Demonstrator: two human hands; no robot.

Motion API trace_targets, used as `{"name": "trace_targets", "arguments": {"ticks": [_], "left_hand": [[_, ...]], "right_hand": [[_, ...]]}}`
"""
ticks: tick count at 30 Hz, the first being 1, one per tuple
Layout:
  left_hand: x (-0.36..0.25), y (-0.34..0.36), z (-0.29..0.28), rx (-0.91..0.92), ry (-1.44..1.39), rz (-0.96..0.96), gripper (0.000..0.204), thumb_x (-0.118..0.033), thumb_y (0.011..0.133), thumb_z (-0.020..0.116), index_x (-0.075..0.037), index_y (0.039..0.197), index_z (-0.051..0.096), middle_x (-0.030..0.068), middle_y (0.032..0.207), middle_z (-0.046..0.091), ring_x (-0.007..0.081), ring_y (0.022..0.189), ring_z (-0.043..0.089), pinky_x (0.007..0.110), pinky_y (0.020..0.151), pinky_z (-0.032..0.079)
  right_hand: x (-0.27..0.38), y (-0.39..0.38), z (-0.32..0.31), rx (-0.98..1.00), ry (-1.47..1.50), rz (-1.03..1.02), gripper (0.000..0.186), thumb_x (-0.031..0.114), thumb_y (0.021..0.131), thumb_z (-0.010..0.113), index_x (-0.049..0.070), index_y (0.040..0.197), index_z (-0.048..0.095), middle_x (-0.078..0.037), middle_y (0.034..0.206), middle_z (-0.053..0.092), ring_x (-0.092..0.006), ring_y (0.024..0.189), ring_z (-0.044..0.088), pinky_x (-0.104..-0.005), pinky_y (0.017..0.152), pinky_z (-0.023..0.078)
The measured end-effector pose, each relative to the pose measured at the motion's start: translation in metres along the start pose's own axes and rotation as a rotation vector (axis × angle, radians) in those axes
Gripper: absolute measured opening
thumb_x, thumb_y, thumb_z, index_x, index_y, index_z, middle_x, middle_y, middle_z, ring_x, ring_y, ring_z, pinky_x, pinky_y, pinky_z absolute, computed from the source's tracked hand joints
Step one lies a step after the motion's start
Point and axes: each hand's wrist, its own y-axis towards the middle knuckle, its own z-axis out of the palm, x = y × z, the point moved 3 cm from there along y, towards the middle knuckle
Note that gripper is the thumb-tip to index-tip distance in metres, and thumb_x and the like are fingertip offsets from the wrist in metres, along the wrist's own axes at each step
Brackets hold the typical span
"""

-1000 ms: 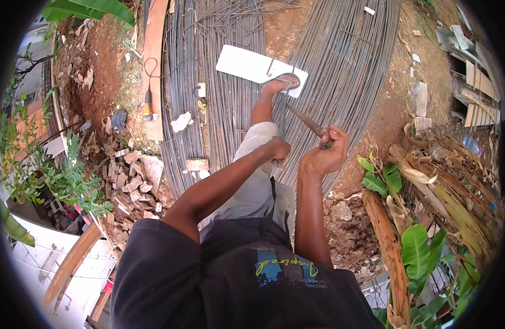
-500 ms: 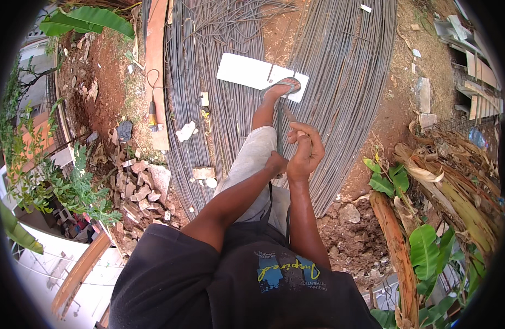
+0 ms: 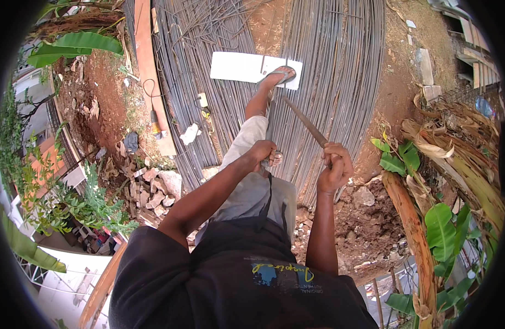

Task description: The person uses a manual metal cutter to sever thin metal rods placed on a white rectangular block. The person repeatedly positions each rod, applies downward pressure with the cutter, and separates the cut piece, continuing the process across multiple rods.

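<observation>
My right hand (image 3: 336, 167) is closed round the near end of a long tapered brown metal tool (image 3: 306, 120). The tool slants up and left, its narrow tip close to my sandalled foot. My left hand (image 3: 262, 153), further left, is curled over my lap beside some toes (image 3: 275, 158); whatever lies in its grip is hidden. That foot, in a grey flip-flop (image 3: 285, 74), presses on the right end of a white board (image 3: 236, 67). A dark slot-like mark shows in the board, which lies across long steel rods (image 3: 329, 82).
On the left, a wooden plank (image 3: 147, 66) bears a black-and-yellow corded tool (image 3: 155, 125). Broken bricks (image 3: 154, 189) are heaped nearer me. A pale lump (image 3: 190, 134) lies on the rods. Dry banana stems (image 3: 455, 159) and rubble (image 3: 367, 230) stand on the right.
My right hand has swung right, away from my left hand, and the tool now shows along its length. My left hand sits slightly further left. The whole view has shifted a little.
</observation>
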Motion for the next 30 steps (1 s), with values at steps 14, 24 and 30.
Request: {"name": "trace_targets", "arguments": {"ticks": [14, 24, 30], "left_hand": [[-0.061, -0.014, 0.022, -0.008, 0.043, 0.005, 0.018, -0.013, 0.101, 0.053, -0.012, 0.083, 0.049, -0.0057, 0.067, 0.047, 0.0046, 0.05, 0.044, 0.021, 0.042, 0.038], [-0.09, -0.012, 0.012, 0.039, 0.226, 0.012, 0.019, -0.014, 0.102, 0.057, -0.011, 0.084, 0.051, -0.0044, 0.064, 0.05, 0.0057, 0.048, 0.048, 0.022, 0.04, 0.04], [-0.107, 0.015, 0.007, 0.009, 0.377, 0.153, 0.019, -0.015, 0.101, 0.056, -0.008, 0.084, 0.053, -0.0018, 0.061, 0.051, 0.009, 0.047, 0.05, 0.024, 0.042, 0.043]], "right_hand": [[-0.002, -0.009, 0.0, -0.107, 0.033, 0.025, 0.023, 0.0, 0.09, 0.046, -0.006, 0.085, 0.068, -0.012, 0.086, 0.064, -0.0117, 0.064, 0.047, -0.0272, 0.06, 0.037], [-0.001, -0.016, 0.015, -0.044, 0.02, -0.009, 0.024, 0.002, 0.091, 0.046, -0.006, 0.085, 0.068, -0.013, 0.083, 0.064, -0.0106, 0.062, 0.045, -0.0264, 0.058, 0.034], [0.0, -0.016, 0.021, -0.026, 0.007, -0.008, 0.025, 0.004, 0.09, 0.046, -0.006, 0.085, 0.068, -0.013, 0.086, 0.065, -0.0104, 0.063, 0.045, -0.0262, 0.057, 0.034]]}}
